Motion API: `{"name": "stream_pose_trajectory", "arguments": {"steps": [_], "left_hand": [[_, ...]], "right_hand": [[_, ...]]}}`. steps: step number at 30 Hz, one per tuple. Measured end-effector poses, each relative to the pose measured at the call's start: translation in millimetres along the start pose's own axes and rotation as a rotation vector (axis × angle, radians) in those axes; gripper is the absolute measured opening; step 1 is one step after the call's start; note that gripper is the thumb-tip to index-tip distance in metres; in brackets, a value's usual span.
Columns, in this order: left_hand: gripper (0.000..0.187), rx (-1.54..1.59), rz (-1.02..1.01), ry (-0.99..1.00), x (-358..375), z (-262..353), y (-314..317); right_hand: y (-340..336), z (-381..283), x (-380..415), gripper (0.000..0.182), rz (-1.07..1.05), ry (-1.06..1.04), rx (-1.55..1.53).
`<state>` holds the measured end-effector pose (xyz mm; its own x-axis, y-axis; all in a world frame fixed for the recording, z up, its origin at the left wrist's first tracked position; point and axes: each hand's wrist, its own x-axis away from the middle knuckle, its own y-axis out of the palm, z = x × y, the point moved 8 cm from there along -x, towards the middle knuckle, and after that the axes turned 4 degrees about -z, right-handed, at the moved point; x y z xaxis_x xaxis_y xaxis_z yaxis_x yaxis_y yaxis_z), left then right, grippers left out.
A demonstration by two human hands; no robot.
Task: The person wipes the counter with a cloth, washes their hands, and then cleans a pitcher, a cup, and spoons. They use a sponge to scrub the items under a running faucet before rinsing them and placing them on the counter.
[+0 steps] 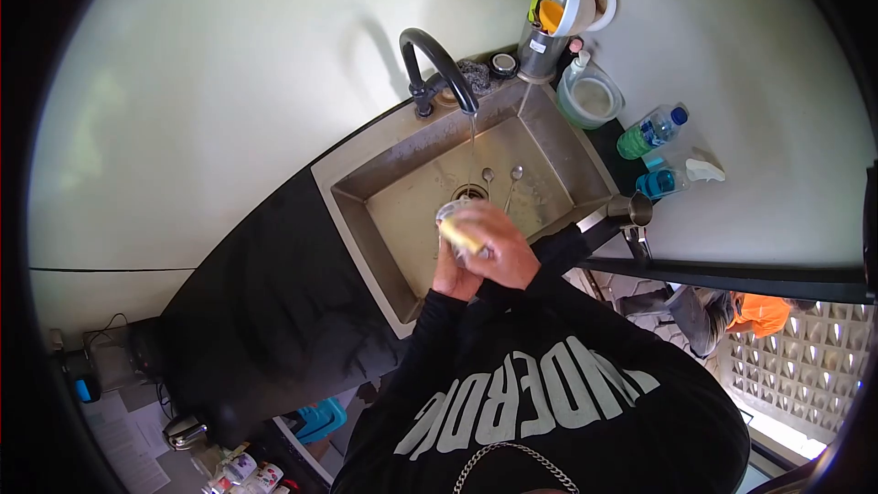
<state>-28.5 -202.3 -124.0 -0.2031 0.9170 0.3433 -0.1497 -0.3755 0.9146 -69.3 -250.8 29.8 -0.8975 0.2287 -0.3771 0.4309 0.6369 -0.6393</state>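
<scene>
Over the sink (430, 185), my two hands are together near its front edge. My right hand (501, 247) is closed on a yellow sponge (463, 236) and presses it against a clear or whitish round-rimmed vessel (450, 209), which looks like a glass. My left hand (455, 278) grips that vessel from below; most of it is hidden behind the hands and sponge. Water runs from the black faucet (439, 55) toward the drain (470, 192), just beyond my hands. Two spoons (517, 173) lie on the sink floor to the right of the stream.
A utensil holder (540, 50), a clear tub (591, 96), a green bottle (647, 134) and a blue spray bottle (663, 183) line the right side. A metal pitcher (631, 210) stands at the right corner. Black countertop (265, 284) extends left. A person in orange (759, 311) is beyond, lower right.
</scene>
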Motion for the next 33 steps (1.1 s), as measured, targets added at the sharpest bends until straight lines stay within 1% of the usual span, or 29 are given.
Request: {"name": "stream_pose_trajectory", "arguments": {"steps": [1,2,3,4,5,6,7,8,9,10,12,13,14,17,18,19,20,21,23,24,25,26,27,28,29,30,31,32,33], "left_hand": [[0.052,0.018,-0.002,-0.096,7,3,36],[0.052,0.012,-0.003,-0.099,1,-1,35],[0.052,-0.141,0.119,0.144,-6,8,21],[0.052,-0.292,0.239,0.391,-6,20,8],[0.050,-0.309,0.255,0.497,-5,23,-2],[0.050,-0.313,0.249,0.492,-4,21,-2],[0.051,-0.601,0.321,0.622,4,31,2],[0.051,-0.890,0.386,0.749,11,38,12],[0.055,-0.980,0.279,0.832,14,40,31],[0.055,-0.981,0.261,0.824,14,41,33],[0.063,-1.314,0.111,0.779,9,34,51],[0.066,-1.272,0.013,0.780,6,30,57],[0.066,-1.270,-0.006,0.775,1,28,60],[0.066,-1.147,0.085,0.765,-9,33,56],[0.066,-1.148,0.074,0.763,-14,35,57],[0.068,-1.233,0.092,0.714,-21,35,57],[0.070,-1.317,0.111,0.667,-29,34,56],[0.070,-1.317,0.105,0.671,-37,34,56],[0.073,-1.230,0.042,0.648,-55,32,50],[0.073,-1.238,0.030,0.649,-61,34,49],[0.074,-1.359,0.059,0.638,-70,37,49],[0.075,-1.480,0.090,0.625,-79,39,48],[0.075,-1.490,0.076,0.627,-88,41,44],[0.073,-1.508,0.127,0.502,-102,40,28],[0.071,-1.524,0.180,0.375,-115,39,7],[0.071,-1.538,0.168,0.372,-128,43,-22],[0.068,-2.073,0.046,0.563,-140,42,-40],[0.066,-2.596,-0.113,0.774,-148,30,-43],[0.066,-2.605,-0.128,0.776,-146,29,-24]], "right_hand": [[-3,28,10,0.042,0.227,0.275,-0.123],[-3,53,30,0.042,0.456,0.548,-0.244],[12,69,47,0.039,0.447,0.823,-0.338],[18,74,52,0.039,0.451,0.821,-0.338],[44,92,67,0.042,0.493,0.993,-0.778],[69,95,74,0.046,0.524,1.140,-1.230],[72,86,73,0.046,0.488,1.172,-1.431],[75,94,82,0.046,0.503,1.167,-1.429],[91,103,91,0.045,0.417,1.142,-1.536],[99,106,94,0.045,0.331,1.112,-1.638],[96,119,104,0.045,0.330,1.132,-1.667],[93,122,107,0.046,0.302,1.159,-1.701],[85,126,112,0.046,0.322,1.152,-1.696],[39,125,116,0.047,0.322,1.077,-1.531],[10,135,119,0.047,0.355,1.026,-1.338],[-20,144,118,0.048,0.381,0.971,-1.145],[-52,152,116,0.047,0.517,0.989,-1.103],[-90,176,116,0.047,0.520,0.864,-0.681],[-172,207,110,0.048,0.660,0.986,-0.177],[-210,188,87,0.046,0.737,0.961,0.072],[-234,188,69,0.047,0.769,0.865,0.161],[-245,210,61,0.047,0.784,0.865,0.159],[-255,227,49,0.046,0.790,0.763,0.342],[-257,233,40,0.047,0.790,0.659,0.523],[-252,237,38,0.047,0.805,0.663,0.520],[-241,237,32,0.047,0.679,0.759,0.779],[-231,236,26,0.049,0.539,0.852,1.033],[-225,229,25,0.049,0.556,0.865,1.030],[-216,209,22,0.049,0.677,0.720,0.964]]}}
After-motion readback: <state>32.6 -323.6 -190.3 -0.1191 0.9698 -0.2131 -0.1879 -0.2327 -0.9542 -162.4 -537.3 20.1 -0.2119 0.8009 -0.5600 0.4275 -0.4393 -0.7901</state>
